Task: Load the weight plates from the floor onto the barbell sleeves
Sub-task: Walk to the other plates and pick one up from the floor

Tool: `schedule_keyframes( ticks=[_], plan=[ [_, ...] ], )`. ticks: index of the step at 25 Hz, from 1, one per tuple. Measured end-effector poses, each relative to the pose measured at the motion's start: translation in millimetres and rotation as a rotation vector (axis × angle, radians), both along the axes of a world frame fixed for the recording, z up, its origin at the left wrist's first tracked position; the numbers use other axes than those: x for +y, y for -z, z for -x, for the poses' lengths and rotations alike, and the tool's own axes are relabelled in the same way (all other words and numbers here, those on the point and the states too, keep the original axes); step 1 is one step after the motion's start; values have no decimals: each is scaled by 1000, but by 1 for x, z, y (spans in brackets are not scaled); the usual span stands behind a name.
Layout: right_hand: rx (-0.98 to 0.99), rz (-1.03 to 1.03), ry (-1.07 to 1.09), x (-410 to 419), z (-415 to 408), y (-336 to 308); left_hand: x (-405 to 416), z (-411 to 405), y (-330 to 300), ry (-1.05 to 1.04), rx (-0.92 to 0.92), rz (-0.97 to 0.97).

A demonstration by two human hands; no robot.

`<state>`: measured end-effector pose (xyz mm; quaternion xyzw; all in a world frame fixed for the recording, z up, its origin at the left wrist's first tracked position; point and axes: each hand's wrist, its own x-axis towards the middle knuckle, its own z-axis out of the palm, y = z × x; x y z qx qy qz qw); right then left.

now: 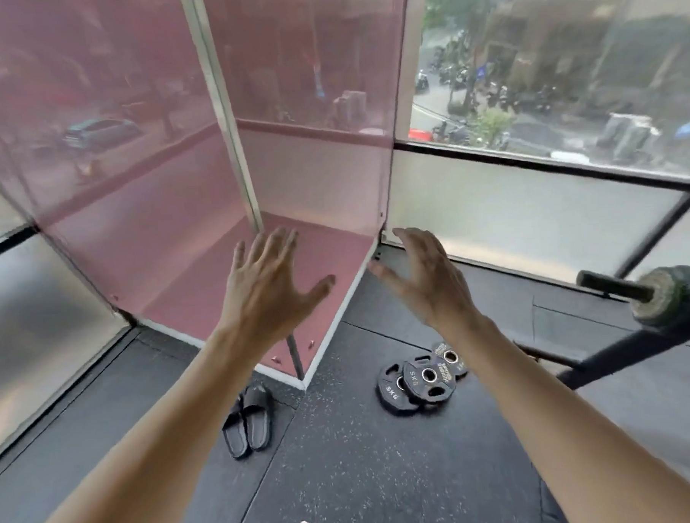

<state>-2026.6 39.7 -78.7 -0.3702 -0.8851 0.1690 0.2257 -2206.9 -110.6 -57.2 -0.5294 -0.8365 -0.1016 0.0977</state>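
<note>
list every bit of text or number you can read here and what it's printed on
"5KG" on the nearest weight plate, lying on the floor.
"5KG" on the plate overlapping it.
White print on the rear plate: too blurred to read.
Blue sign outside the window: too small to read.
Nothing legible on the black slippers or the barbell sleeve.

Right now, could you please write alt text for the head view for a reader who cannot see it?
Both hands, left and right, reach forward open and empty above a dark gym floor. Black plates lie stacked on the floor ahead, slippers to their left, and a bare barbell sleeve juts in at right.
</note>
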Motion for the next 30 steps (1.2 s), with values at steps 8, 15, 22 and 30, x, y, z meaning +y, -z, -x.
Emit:
schedule_keyframes(
  ticks=[8,15,22,30],
  plan=[
    [-24,83,379,64,6,15,157,37,30,380,-73,91],
    [-32,210,631,148,-38,66,290,0,81,589,-60,195],
    [-41,360,713,282,-39,170,430,-23,181,598,-112,361],
    [-153,654,901,376,-55,390,548,-33,427,641,-120,644]
  ],
)
